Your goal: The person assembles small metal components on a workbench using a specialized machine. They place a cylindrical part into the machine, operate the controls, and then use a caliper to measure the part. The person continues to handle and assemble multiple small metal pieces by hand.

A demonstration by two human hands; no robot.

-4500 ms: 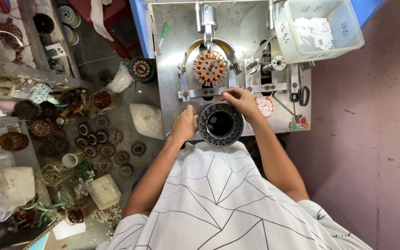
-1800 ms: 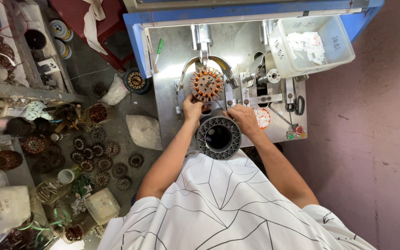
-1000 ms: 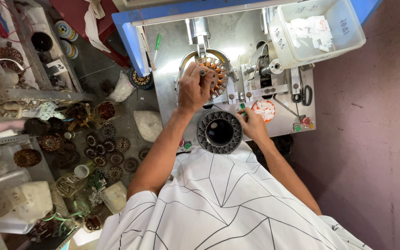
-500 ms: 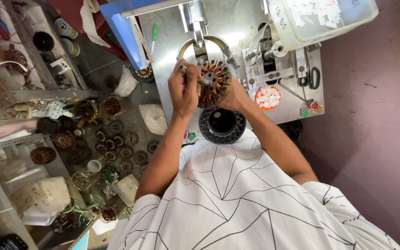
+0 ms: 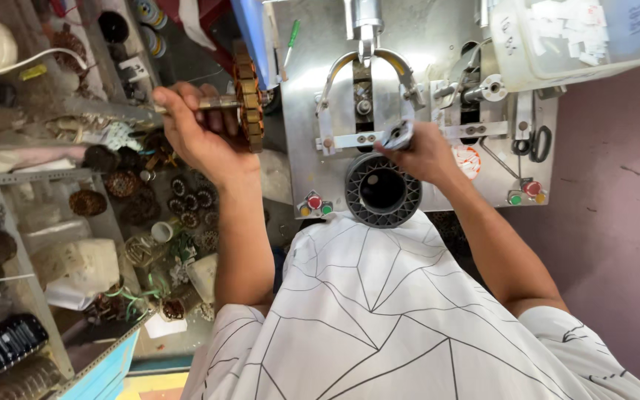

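Two hands, one copper-wound stator (image 5: 248, 95), one black ring (image 5: 383, 190), one scissors (image 5: 539, 144).

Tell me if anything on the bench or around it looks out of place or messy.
The metal bench looks orderly. The left hand holds a copper-wound stator out over the side, off the machine. Below it, small wound coils and scraps lie scattered loose on the floor and shelves, a cluttered heap rather than sorted stock.
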